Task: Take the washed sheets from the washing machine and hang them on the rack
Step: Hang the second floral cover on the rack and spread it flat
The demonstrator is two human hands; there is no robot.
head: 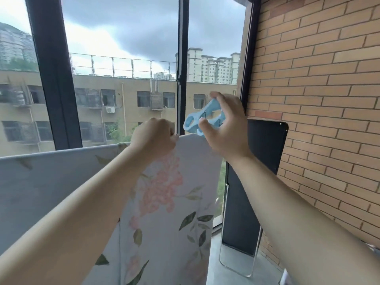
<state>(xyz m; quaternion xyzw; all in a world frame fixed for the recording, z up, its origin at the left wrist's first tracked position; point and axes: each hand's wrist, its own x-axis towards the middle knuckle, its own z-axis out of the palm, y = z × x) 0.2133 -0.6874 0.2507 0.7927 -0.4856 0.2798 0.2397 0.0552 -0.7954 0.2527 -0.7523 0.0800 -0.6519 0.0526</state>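
Note:
A pale sheet printed with pink flowers and green leaves hangs over a rail at chest height, draping down toward me. My left hand grips the sheet's top fold at the rail. Just to its right, my right hand pinches a large light-blue plastic clothes peg between thumb and fingers, holding it right above the sheet's top edge. The rail itself is hidden under the cloth.
More of the sheet stretches left along the rail. A dark folded panel on a metal frame leans against the brick wall at right. Dark-framed windows stand right behind the rail.

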